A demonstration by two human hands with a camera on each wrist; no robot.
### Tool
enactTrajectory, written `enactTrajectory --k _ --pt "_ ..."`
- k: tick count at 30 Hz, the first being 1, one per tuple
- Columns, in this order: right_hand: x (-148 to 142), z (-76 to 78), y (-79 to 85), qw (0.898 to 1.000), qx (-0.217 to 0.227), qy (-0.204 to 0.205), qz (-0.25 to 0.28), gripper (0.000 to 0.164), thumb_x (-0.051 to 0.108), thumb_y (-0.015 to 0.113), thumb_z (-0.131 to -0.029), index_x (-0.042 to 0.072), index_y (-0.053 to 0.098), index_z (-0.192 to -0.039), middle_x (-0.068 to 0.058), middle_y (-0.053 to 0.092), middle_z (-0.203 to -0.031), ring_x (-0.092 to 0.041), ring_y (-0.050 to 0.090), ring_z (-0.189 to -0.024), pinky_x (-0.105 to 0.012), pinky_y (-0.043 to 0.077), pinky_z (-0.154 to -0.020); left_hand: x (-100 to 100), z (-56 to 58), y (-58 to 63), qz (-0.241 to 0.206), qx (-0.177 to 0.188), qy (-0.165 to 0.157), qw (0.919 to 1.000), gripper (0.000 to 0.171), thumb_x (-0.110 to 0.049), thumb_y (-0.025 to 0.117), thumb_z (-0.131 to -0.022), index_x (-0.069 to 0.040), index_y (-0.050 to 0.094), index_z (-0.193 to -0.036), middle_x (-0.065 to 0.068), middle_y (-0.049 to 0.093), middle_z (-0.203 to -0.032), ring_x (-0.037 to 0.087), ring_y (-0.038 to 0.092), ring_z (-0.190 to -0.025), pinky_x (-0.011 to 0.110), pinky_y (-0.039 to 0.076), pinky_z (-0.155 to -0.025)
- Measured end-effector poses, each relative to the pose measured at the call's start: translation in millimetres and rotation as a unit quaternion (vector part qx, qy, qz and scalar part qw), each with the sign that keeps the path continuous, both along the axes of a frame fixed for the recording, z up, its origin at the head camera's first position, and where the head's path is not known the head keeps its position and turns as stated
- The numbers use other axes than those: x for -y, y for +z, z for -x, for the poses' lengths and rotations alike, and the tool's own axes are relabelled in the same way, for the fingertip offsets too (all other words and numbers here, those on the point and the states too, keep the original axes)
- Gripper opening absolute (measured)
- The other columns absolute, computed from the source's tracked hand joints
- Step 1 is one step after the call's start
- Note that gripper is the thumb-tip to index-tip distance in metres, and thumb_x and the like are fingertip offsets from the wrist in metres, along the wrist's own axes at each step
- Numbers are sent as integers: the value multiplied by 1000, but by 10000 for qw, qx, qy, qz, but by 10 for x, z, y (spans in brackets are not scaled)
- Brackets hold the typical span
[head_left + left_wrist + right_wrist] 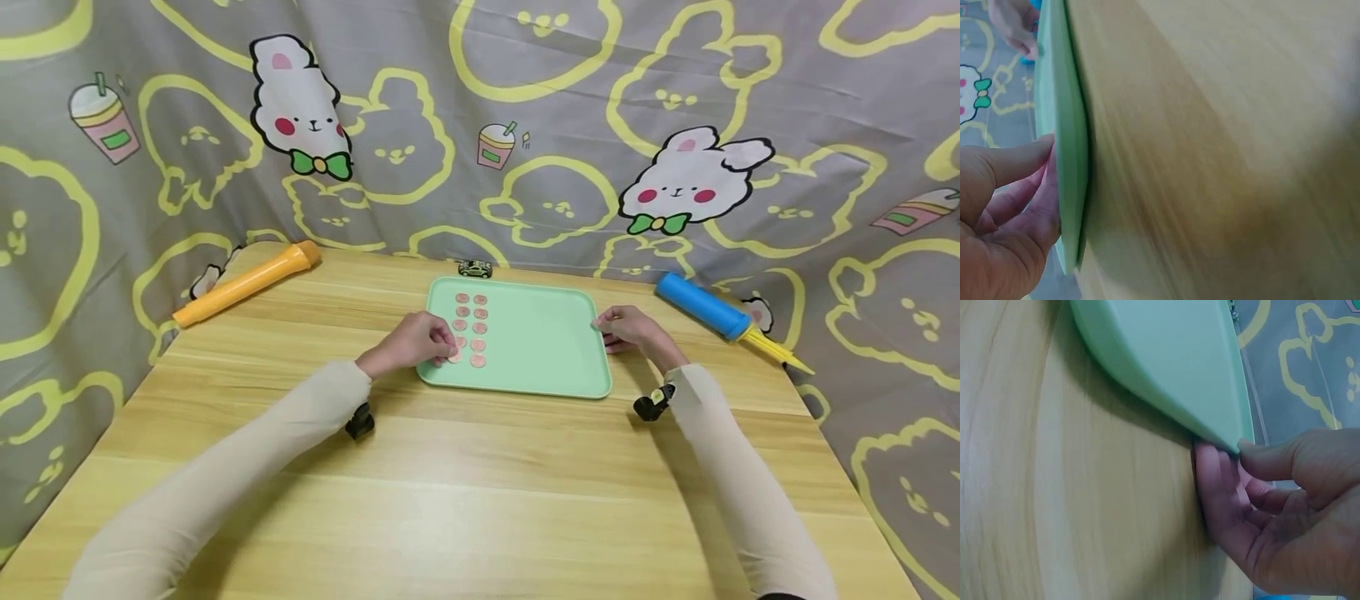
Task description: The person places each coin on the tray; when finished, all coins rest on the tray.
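A light green tray (540, 333) lies on the wooden table. In its left part, several copper-coloured coins (480, 327) form two columns. My left hand (420, 340) reaches over the tray's left rim, thumb and fingertips pinched at a coin (455, 357) at the near end of the left column. In the left wrist view the rim hides those fingertips. My right hand (630, 327) grips the tray's right edge. The right wrist view has the thumb on the rim and curled fingers (1213, 481) under it.
Behind the tray stands a small toy car (475, 268). An orange tube-shaped object (247, 284) lies at the back left, and a blue pump with a yellow nozzle (705, 307) at the back right. A patterned grey curtain (420, 100) hangs behind the table (465, 500).
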State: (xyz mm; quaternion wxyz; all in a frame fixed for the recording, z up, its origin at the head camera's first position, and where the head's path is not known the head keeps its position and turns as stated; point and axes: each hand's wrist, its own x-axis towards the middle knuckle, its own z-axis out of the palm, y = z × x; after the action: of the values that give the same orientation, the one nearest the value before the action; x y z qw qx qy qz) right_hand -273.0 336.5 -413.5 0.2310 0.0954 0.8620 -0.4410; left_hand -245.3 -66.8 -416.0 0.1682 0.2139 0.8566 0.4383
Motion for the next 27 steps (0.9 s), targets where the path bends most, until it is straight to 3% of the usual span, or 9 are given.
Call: enactTrajectory --k 6,21,27 --pt "14 -15 -22 10000 17 -92 -3 28 19 51 -111 -4 52 -127 -7 60 -98 -13 62 -81 -25 60 -74 -27 -23 -40 99 -128 45 9999 9 -2 72 -96 3 71 -90 12 72 -78 18 65 -64 24 52 -61" --pt "81 -74 -14 9990 -344 -294 -1 24 15 55 -109 -5 56 -122 -7 63 -101 -13 64 -80 -26 61 -74 3 3 -67 136 -275 61 9995 11 -9 72 -100 0 73 -93 8 74 -82 15 63 -66 23 50 -63" --pt "90 -92 -14 9986 -454 -264 24 28 17 56 -109 -7 56 -124 -7 64 -100 -12 65 -78 -27 62 -73 51 5 -62 -6 -404 140 9991 15 -12 68 -103 -1 74 -95 12 72 -82 19 62 -69 25 47 -61"
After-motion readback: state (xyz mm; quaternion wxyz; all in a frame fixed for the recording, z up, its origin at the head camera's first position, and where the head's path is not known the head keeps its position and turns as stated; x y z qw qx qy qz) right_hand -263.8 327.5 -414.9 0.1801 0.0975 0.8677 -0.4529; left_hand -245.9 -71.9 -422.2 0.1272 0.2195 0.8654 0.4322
